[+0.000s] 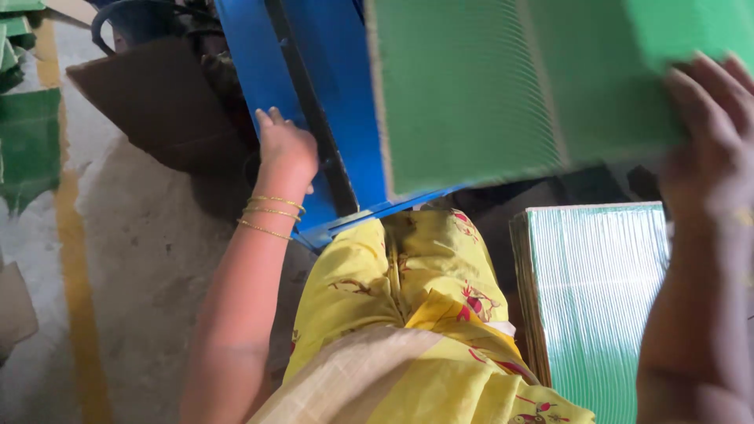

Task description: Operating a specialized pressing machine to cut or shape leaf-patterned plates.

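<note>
- We saw the right hand (711,129) with its fingers laid flat and pressed against the near corner of a green ribbed corrugated cardboard sheet (503,86); the thumb was hidden behind the sheet, so we judged it a grip on the edge.
- This sheet lay over the sloping blue metal machine frame (330,102), its lower edge close to the frame's front rail.
- The left hand (284,149), wearing thin gold bangles (271,213) at the wrist, rested on the left side of the blue frame with fingers curled loosely; we could not tell whether it gripped anything there.
- Just beside the person's yellow printed garment (416,314), on the right, stood a thick stack of green ribbed cardboard sheets (597,306).
- From the height of this stack, we judged that many sheets remained to be handled, with one sheet in work at the machine.
- On the grey concrete floor (133,259) at the left lay green cardboard offcuts (27,141) and a brown cardboard piece (157,102), perhaps waste.
</note>
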